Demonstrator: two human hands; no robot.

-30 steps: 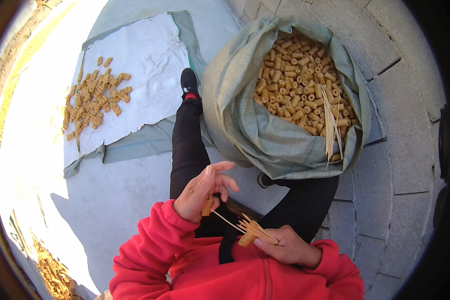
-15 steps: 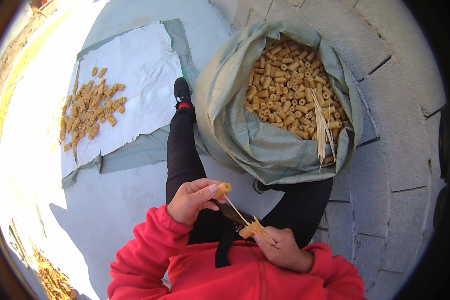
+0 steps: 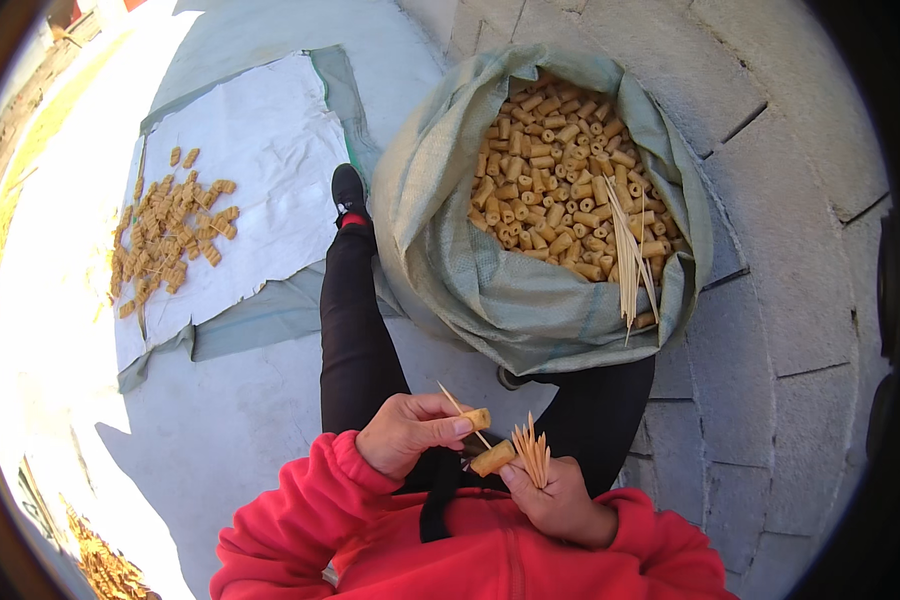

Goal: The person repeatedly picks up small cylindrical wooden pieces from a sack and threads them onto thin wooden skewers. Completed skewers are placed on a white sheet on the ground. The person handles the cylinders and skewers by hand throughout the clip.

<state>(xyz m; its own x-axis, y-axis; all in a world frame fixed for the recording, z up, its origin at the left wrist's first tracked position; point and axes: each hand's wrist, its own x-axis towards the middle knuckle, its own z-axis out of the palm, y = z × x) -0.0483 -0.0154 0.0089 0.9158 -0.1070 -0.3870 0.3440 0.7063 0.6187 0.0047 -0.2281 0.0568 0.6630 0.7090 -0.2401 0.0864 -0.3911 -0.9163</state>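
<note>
My left hand pinches a short yellow tube-shaped piece threaded on a thin wooden skewer. My right hand grips a bundle of skewers and a second tube piece on the same skewer. Both hands are close together above my lap, in red sleeves. In front of me stands an open grey-green woven sack full of the same yellow pieces, with a loose bunch of skewers lying on its right side.
A white sheet on the ground to the left carries a spread of skewered yellow pieces. My black-trousered legs and a black shoe stretch forward. Stone paving lies to the right; more yellow material sits at lower left.
The left hand has moved its tube piece down the skewer toward the right hand, so both hands are now closer together. The view has shifted slightly.
</note>
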